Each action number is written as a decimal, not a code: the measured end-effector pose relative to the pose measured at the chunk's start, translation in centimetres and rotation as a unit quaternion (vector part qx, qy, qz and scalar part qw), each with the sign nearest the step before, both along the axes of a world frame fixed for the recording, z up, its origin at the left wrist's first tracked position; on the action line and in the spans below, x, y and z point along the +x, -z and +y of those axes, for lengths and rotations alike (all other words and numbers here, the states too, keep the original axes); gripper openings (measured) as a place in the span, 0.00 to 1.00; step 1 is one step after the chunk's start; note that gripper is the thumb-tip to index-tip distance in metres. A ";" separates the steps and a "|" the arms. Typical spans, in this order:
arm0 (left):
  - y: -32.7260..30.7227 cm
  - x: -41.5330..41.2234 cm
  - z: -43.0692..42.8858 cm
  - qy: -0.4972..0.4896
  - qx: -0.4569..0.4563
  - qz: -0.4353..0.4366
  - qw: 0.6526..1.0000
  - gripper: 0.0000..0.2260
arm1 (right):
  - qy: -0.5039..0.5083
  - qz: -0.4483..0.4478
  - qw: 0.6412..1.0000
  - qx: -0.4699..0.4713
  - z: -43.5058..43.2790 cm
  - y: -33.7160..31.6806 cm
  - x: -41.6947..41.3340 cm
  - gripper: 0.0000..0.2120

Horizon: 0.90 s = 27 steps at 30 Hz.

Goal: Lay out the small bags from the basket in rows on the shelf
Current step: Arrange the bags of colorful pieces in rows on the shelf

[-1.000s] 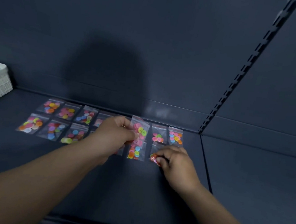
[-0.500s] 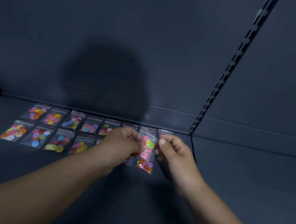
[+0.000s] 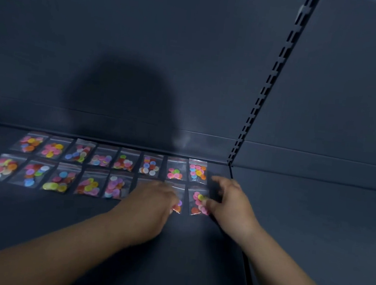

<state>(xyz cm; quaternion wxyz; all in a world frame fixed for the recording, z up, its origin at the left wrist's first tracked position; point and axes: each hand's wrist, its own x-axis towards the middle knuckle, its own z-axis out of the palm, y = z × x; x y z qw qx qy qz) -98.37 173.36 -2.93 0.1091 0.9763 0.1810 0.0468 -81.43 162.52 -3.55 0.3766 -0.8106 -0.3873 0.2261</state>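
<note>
The right grip (image 3: 230, 203), fingers loose, rests its thumb on the near row's rightmost bag (image 3: 196, 200). The left grip (image 3: 153, 199) covers the neighbouring bag (image 3: 177, 205); its hold is hidden.

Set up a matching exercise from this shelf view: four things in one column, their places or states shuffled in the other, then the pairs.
1. left hand
2. right hand
3. slotted upright
4. leftmost front-row bag

A. rises from the back of the shelf
B. lies flat, untouched
C. thumb on the rightmost front-row bag
D. covers bags just left of that rightmost bag

Pairs: 1-D, 2-C, 3-A, 4-B
</note>
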 end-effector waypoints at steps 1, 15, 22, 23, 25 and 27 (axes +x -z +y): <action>0.1 -0.1 -0.1 0.007 0.002 0.021 1.000 0.11 | -0.013 -0.076 0.997 -0.008 -0.3 0.2 -0.1 0.18; 0.7 -0.8 0.2 0.044 0.001 0.116 0.992 0.28 | -0.114 -0.264 0.957 -0.027 0.1 1.8 -0.9 0.13; 0.7 -1.2 1.0 0.069 -0.006 0.087 0.994 0.28 | -0.103 -0.248 0.963 -0.039 0.1 1.2 -1.5 0.14; 0.5 -1.3 1.1 0.069 -0.006 0.077 0.995 0.28 | -0.099 -0.244 0.964 -0.035 0.1 0.8 -1.7 0.14; -0.1 -1.6 1.2 0.063 0.001 0.048 0.997 0.29 | -0.096 -0.250 0.963 -0.026 0.4 -0.1 -2.1 0.15; -0.8 -2.0 1.6 0.040 0.011 0.011 0.999 0.31 | -0.101 -0.271 0.957 -0.018 1.0 -1.2 -2.8 0.15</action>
